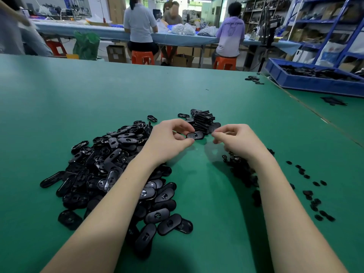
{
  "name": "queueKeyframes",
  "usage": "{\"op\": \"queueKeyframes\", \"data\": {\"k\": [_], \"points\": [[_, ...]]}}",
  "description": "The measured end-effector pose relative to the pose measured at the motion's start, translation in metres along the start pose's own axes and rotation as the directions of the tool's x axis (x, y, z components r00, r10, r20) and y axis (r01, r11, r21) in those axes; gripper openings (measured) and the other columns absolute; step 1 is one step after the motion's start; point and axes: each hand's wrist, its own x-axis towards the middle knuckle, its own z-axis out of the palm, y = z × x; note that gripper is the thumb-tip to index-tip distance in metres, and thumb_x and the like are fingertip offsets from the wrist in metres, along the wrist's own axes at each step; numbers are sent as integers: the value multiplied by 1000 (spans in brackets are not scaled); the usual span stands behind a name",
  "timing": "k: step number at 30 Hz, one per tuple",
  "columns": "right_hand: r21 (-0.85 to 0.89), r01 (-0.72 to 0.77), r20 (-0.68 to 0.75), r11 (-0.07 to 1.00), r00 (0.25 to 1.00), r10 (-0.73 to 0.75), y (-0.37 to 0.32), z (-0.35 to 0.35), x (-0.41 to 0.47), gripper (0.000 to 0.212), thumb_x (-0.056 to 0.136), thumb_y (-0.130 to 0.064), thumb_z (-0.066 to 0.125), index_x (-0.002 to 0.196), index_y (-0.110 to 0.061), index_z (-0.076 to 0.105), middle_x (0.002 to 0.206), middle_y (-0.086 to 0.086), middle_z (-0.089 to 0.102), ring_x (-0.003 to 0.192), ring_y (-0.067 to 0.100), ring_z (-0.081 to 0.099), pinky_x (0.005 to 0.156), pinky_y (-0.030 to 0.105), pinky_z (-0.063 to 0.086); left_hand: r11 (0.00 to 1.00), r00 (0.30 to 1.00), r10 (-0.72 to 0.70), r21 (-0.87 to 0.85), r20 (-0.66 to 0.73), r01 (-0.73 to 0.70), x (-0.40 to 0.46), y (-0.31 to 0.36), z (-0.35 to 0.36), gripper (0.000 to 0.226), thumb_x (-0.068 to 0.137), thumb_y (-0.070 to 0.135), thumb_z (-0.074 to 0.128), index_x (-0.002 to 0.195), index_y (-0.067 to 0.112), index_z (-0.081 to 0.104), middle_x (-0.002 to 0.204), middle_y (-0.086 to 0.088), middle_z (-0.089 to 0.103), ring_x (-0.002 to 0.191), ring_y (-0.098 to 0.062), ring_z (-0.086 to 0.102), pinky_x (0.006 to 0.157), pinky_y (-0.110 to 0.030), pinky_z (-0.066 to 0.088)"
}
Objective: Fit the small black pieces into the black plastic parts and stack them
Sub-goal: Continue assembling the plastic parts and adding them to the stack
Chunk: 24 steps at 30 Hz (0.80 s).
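My left hand (pixel 169 139) pinches one oval black plastic part (pixel 195 135) by its left end, just above the green table. My right hand (pixel 234 139) hovers a little right of that part, fingers curled together; whether a small piece sits between the fingertips is hidden. Behind both hands stands a stack of fitted parts (pixel 203 120). A big loose heap of oval black parts (pixel 118 174) lies under and left of my left forearm. Small black pieces (pixel 242 170) are piled under my right wrist, with more scattered small pieces (pixel 313 196) to the right.
The green table (pixel 78 99) stretches far ahead. A blue bin (pixel 307 81) of black parts stands at the back right, a few loose parts (pixel 254 79) near it. Several people sit on orange stools at a far bench, with shelving on the right.
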Motion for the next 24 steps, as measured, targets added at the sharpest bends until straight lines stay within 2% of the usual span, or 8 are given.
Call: {"op": "queueKeyframes", "data": {"k": [2, 4, 7, 12, 20, 22, 24], "points": [[-226, -41, -37, 973, 999, 34, 5, -10, 2, 11, 88, -31, 66, 83, -30, 75, 84, -13, 76, 75, 6, 64, 69, 25, 51, 999, 1000, 31, 41, -1, -31, -1, 0, -2, 18, 81, 14, 77, 96, 25, 75, 96, 6, 74, 77, -14, 70, 68, -8, 43], [-376, -105, -49, 921, 994, 94, 7, -17, 2, 8, 85, -32, 68, 83, -31, 75, 92, -9, 75, 93, 15, 66, 86, 33, 55, 997, 999, 48, 52, -8, -48, -1, 0, -3, 18, 83, 14, 76, 98, 24, 74, 97, 6, 74, 73, -9, 67, 68, -5, 42], [-480, -129, -5, 868, 989, 144, 5, -22, -1, 3, 81, -35, 75, 80, -33, 76, 96, -5, 73, 96, 19, 66, 91, 36, 55, 997, 998, 55, 60, -7, -55, -2, 0, -1, 18, 83, 15, 77, 98, 23, 74, 95, 7, 74, 75, -12, 68, 67, -4, 41], [-539, -131, 22, 832, 985, 170, -1, -16, -4, 4, 77, -31, 81, 79, -32, 77, 94, -5, 73, 96, 19, 67, 93, 36, 56, 990, 996, 94, 105, -5, -93, -2, -1, 1, 17, 82, 16, 77, 97, 24, 74, 93, 11, 73, 74, -4, 67, 64, -2, 39], [-570, -109, 24, 815, 988, 150, -4, -9, -4, 12, 83, -23, 72, 74, -31, 73, 97, -5, 73, 100, 20, 66, 95, 38, 55, 983, 991, 131, 127, -5, -129, -2, -3, -1, 17, 83, 16, 76, 97, 25, 73, 94, 14, 71, 72, 0, 66, 64, -3, 39], [-552, -97, 19, 828, 991, 129, -3, -9, -4, 10, 84, -24, 72, 76, -31, 72, 96, -5, 73, 96, 20, 67, 93, 37, 55, 981, 990, 139, 136, -1, -138, -2, -3, -1, 17, 83, 15, 76, 97, 24, 73, 95, 14, 72, 72, -1, 66, 65, -3, 40], [-445, -74, 32, 893, 995, 99, -3, -9, -4, 6, 84, -25, 74, 80, -29, 73, 92, -4, 75, 84, 16, 68, 83, 30, 56, 977, 988, 152, 153, 2, -151, -1, -3, -2, 17, 83, 15, 76, 98, 24, 73, 95, 13, 72, 72, -3, 66, 65, -3, 40]]}}
